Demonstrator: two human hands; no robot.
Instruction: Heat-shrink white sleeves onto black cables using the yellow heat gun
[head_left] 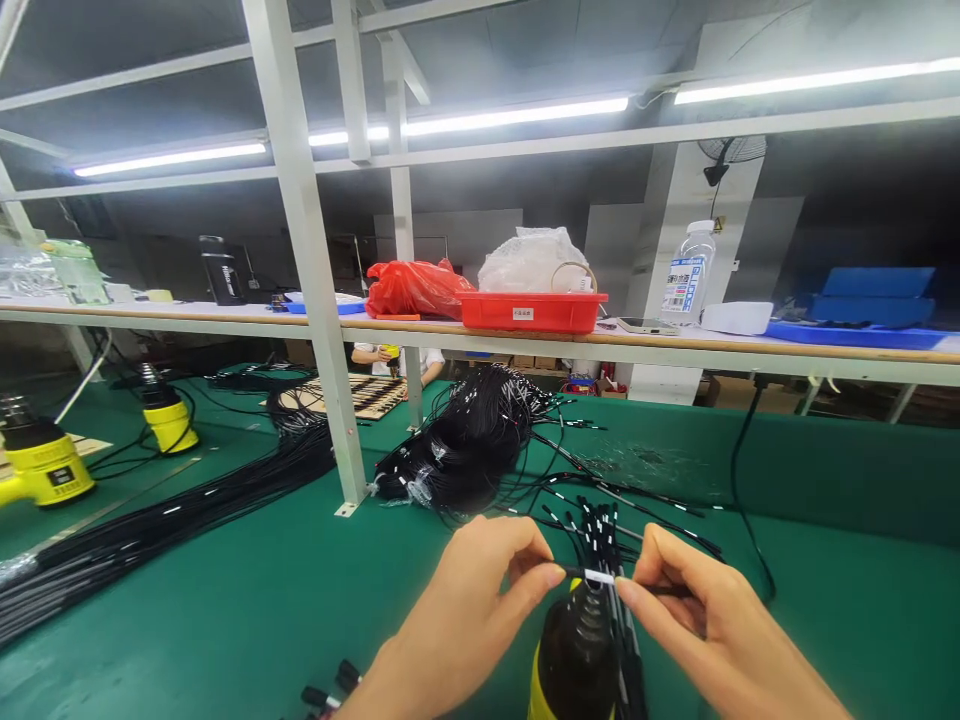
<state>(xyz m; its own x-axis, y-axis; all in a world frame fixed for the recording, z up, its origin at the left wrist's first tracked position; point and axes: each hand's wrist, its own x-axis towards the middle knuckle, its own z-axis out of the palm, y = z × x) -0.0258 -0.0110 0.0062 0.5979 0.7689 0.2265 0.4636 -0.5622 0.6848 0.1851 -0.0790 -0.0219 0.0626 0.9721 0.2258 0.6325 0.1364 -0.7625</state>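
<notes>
Between my two hands a thin black cable with a white sleeve [599, 577] is stretched level. My left hand [472, 610] pinches the cable on the left of the sleeve, thumb against fingers. On the other side my right hand [705, 610] grips it close to the sleeve's right end. Right below the sleeve stands an upright yellow and black heat gun [577, 650], its ridged nozzle pointing up. A bunch of black cables [602, 530] with white marks lies behind and beside the nozzle. Several black connectors [321, 697] show by my left forearm.
A big coil of black cables [465, 440] sits behind my hands on the green table [262, 600]. Long cables [172, 510] run to the left, near two more heat guns [171, 425]. A white post [307, 240] carries a shelf with a red tray [532, 312]. A person sits beyond.
</notes>
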